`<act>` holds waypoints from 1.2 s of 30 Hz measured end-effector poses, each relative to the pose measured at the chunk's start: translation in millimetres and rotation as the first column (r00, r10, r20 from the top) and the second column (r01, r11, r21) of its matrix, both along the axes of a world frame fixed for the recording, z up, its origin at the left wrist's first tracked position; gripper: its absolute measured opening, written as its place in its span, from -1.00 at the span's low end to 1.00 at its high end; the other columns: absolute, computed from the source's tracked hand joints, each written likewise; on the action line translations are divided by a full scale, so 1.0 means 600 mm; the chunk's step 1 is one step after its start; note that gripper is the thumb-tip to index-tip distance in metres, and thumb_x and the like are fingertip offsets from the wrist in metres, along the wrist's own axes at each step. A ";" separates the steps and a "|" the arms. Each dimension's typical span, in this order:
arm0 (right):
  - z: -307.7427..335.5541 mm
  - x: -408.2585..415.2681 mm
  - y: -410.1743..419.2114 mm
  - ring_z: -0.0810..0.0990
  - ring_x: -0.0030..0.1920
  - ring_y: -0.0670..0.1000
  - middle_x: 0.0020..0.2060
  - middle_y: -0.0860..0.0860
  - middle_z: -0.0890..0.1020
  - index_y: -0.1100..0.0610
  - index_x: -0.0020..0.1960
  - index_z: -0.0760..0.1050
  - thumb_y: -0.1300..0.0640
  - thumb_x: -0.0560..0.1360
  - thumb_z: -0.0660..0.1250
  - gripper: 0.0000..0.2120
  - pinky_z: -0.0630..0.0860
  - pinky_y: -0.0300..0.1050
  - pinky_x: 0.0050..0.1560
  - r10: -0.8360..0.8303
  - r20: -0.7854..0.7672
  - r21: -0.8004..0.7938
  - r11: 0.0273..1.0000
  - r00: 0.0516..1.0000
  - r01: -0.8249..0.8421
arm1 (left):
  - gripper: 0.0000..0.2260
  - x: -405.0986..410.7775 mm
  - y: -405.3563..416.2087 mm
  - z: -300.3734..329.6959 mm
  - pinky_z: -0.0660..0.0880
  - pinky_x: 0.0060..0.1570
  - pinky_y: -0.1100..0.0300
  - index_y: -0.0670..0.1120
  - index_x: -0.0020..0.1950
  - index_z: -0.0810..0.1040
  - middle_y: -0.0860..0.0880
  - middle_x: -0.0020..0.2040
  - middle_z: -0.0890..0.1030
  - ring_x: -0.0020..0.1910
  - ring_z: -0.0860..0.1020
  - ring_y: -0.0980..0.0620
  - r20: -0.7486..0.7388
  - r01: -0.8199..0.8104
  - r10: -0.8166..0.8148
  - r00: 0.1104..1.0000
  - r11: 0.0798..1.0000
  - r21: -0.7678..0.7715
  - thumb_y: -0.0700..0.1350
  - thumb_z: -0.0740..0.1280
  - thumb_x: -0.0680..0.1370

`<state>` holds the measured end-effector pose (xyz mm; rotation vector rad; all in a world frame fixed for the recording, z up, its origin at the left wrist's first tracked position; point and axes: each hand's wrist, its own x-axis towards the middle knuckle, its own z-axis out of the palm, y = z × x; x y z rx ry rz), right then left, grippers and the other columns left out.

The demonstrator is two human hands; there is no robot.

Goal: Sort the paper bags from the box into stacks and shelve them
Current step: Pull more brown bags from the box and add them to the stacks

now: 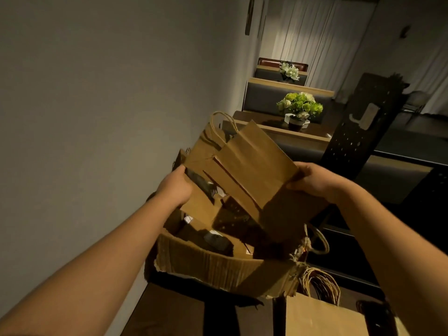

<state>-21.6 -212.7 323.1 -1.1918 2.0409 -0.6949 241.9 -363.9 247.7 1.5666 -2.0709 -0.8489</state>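
I hold a bundle of flat brown paper bags (252, 163) above an open, torn cardboard box (218, 265). My left hand (175, 186) grips the bundle's left edge, and my right hand (312, 181) grips its right corner. A twisted paper handle sticks up from the bundle at the top left. More folded bags lie inside the box, partly in shadow. Below right, a stack of flat paper bags (322, 316) lies with its rope handles bunched toward the box.
A plain wall runs along the left. Beyond the box stand booth tables with seats, one carrying a flower pot (299, 110), another flower arrangement (288, 70) farther back. A dark perforated metal shelf upright (358, 132) rises at the right, beside dark shelving.
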 end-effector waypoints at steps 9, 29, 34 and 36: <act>0.014 0.009 0.020 0.51 0.03 -0.08 -0.05 -0.16 0.51 -0.06 0.25 0.47 0.22 0.58 0.25 -0.69 0.41 -0.24 -0.03 0.383 -0.562 0.331 0.916 0.733 -0.225 | -0.55 0.004 -0.022 0.018 0.47 -0.13 0.22 0.09 0.37 0.49 0.02 0.37 0.47 0.11 0.53 -0.01 0.328 0.257 -0.164 0.930 0.930 -0.264 -0.31 0.21 0.56; -0.003 0.023 -0.027 0.55 0.02 -0.07 -0.07 -0.14 0.55 -0.04 0.10 0.51 0.29 0.54 0.28 -0.74 0.44 -0.28 -0.09 0.330 -0.538 0.037 0.929 0.776 -0.369 | -0.82 -0.054 0.026 -0.020 0.44 -0.03 0.19 -0.07 -0.10 0.51 -0.05 -0.13 0.52 -0.20 0.48 0.04 -0.105 0.445 -0.436 0.894 0.831 0.334 -0.08 0.20 0.65; -0.007 0.010 -0.015 0.64 0.03 0.15 0.03 0.14 0.64 0.09 0.09 0.55 0.25 0.59 0.24 -0.84 0.59 0.15 0.07 -0.126 0.315 -0.294 0.929 0.941 0.223 | -0.66 -0.033 0.002 -0.026 0.40 0.08 0.12 -0.15 0.28 0.51 -0.04 0.07 0.57 0.08 0.55 -0.02 0.061 0.327 -0.354 0.933 0.908 0.260 0.05 0.18 0.65; -0.014 0.011 -0.019 0.63 0.05 0.17 0.04 0.14 0.64 0.08 0.06 0.53 0.21 0.60 0.24 -0.88 0.55 0.22 0.11 -0.191 0.465 -0.304 0.883 0.864 0.358 | -0.71 -0.025 -0.007 -0.031 0.45 0.06 0.09 -0.13 0.19 0.58 -0.04 0.05 0.63 0.09 0.58 -0.08 -0.023 0.304 -0.306 0.952 0.928 0.216 0.02 0.22 0.64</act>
